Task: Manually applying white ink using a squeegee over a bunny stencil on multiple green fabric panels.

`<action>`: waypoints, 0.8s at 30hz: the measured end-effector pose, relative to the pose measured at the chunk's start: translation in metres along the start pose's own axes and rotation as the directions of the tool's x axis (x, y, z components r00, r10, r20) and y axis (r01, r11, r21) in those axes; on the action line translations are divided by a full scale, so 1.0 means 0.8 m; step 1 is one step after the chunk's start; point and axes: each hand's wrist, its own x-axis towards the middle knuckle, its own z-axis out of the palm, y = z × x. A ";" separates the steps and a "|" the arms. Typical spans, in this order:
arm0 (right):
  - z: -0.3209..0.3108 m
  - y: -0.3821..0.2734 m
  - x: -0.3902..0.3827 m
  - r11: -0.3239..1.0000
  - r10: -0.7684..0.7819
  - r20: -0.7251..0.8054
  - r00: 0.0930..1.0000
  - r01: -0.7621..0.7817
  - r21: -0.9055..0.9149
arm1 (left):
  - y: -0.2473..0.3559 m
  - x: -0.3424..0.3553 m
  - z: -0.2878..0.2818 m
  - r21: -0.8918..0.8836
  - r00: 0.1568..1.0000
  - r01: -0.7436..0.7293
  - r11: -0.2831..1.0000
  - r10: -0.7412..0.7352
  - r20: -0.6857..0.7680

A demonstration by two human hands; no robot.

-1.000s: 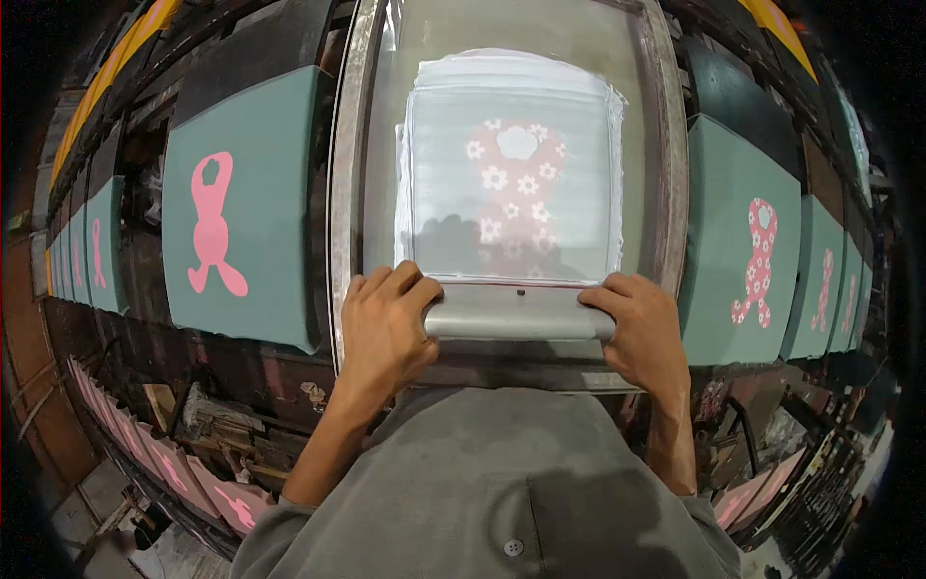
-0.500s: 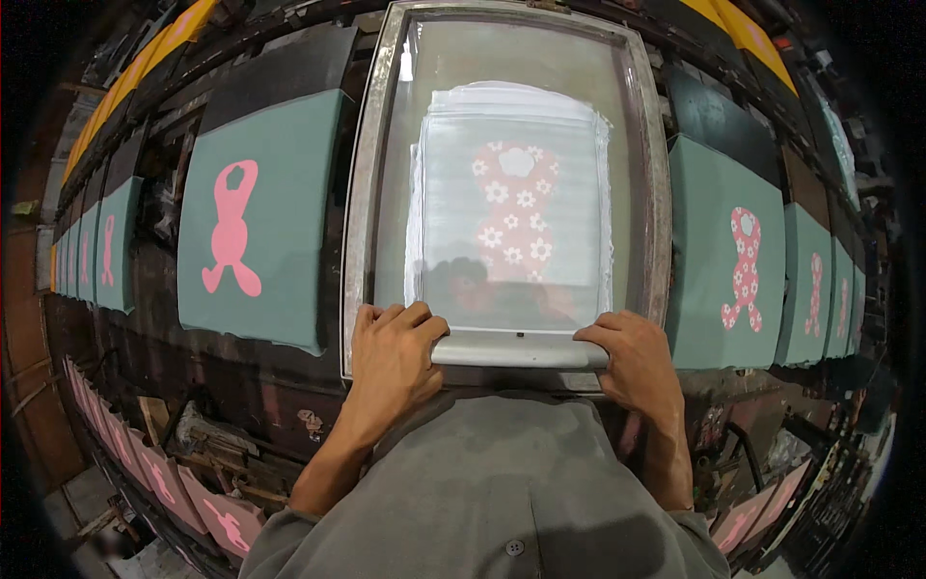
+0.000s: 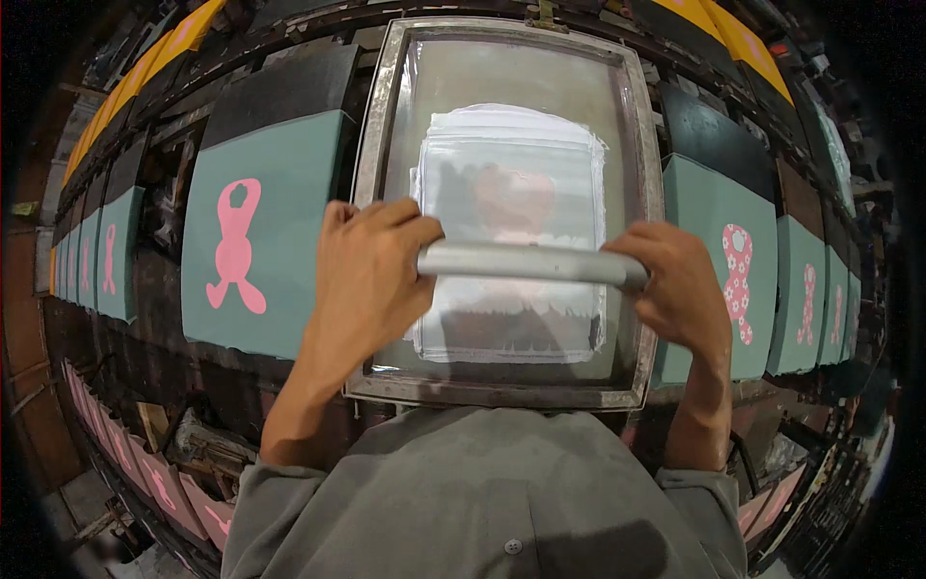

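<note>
Both my hands grip a silver squeegee (image 3: 526, 263) by its two ends. My left hand (image 3: 376, 261) wraps its left end and my right hand (image 3: 675, 280) its right end. Under it lies a screen printing frame (image 3: 652, 183) with a metal rim and a see-through mesh. White ink (image 3: 511, 118) borders a rectangle on the mesh and smears across its lower part. A pale pink shape (image 3: 516, 193) shows faintly through the screen. Whether the squeegee's blade touches the mesh is hidden.
To the left lies a green fabric panel (image 3: 294, 251) with a plain pink figure. On the right, another green panel (image 3: 704, 207) bears a pink figure with white flowers. More panels line both sides. Yellow panels (image 3: 145, 68) show beyond, and pink-printed brown panels (image 3: 174, 492) hang low at left.
My hands and the squeegee have moved away from my body, from the screen's near edge to its middle. The flower pattern seen through the mesh is now veiled by white ink.
</note>
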 end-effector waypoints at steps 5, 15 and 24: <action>0.015 0.065 0.079 0.998 -0.054 -0.073 0.996 0.050 -0.046 | -0.044 0.075 0.030 0.080 0.999 0.006 0.997 -0.002 -0.042; 0.115 0.130 0.125 0.986 -0.124 -0.226 0.966 0.095 -0.135 | -0.106 0.096 0.146 0.120 0.982 -0.006 0.993 0.029 -0.188; 0.069 0.129 0.156 0.989 0.010 0.104 0.995 0.006 -0.147 | -0.109 0.135 0.111 0.063 0.999 0.038 0.997 -0.040 0.036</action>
